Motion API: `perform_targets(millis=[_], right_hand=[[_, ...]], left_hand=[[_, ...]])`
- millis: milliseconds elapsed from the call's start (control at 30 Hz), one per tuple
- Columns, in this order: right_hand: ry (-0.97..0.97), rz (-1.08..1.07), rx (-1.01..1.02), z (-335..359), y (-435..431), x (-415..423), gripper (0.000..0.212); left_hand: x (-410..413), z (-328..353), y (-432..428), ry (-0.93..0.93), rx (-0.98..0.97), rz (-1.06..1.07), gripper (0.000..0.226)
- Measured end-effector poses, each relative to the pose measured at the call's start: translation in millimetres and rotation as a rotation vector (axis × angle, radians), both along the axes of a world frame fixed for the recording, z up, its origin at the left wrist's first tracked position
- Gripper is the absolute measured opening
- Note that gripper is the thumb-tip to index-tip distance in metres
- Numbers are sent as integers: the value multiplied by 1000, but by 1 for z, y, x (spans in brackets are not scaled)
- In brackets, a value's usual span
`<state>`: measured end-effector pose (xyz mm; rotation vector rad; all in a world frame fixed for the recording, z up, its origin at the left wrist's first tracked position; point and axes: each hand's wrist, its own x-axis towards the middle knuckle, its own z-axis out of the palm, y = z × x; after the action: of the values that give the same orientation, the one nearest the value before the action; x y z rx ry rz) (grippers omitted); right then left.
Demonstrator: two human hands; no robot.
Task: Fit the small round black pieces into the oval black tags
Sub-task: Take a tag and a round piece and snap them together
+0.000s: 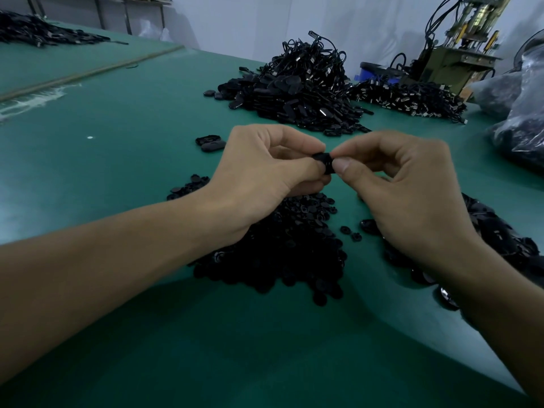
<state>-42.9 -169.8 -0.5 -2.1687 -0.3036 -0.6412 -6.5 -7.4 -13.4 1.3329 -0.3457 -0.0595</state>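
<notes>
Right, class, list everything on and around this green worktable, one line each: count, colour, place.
Green worktable mat: one, fills the view.
Heap of small round black plastic pieces: one, black, near centre.
Heap of flat black plastic parts: one, black, near right.
Pile of black tags and looped cords: one, black, centre back.
Loose oval black tags: two, black, left.
Far black heap: one, back left.
Olive machine: one, back right.
Clear plastic bags: count unclear, right edge.
Small black plastic part: one, black, pinched by both hands.
Left hand: one, pinching it.
Right hand: one, pinching it.
</notes>
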Motion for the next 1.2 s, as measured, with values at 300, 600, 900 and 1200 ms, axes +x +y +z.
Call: perform_targets(millis=[300,600,900,1200], right_hand=[[24,-6,77,-1,3,-1,16],[48,10,56,0,1,0,18],[1,-78,18,0,5,-4,34],[49,-36,28,3,5,-5,38]], left_hand=[[0,0,-1,-13,-9,2,19],[6,-5,3,-184,166,38,21],[5,-10,4,-511,394,136,21],[7,-10,5,-627,473,178,15]])
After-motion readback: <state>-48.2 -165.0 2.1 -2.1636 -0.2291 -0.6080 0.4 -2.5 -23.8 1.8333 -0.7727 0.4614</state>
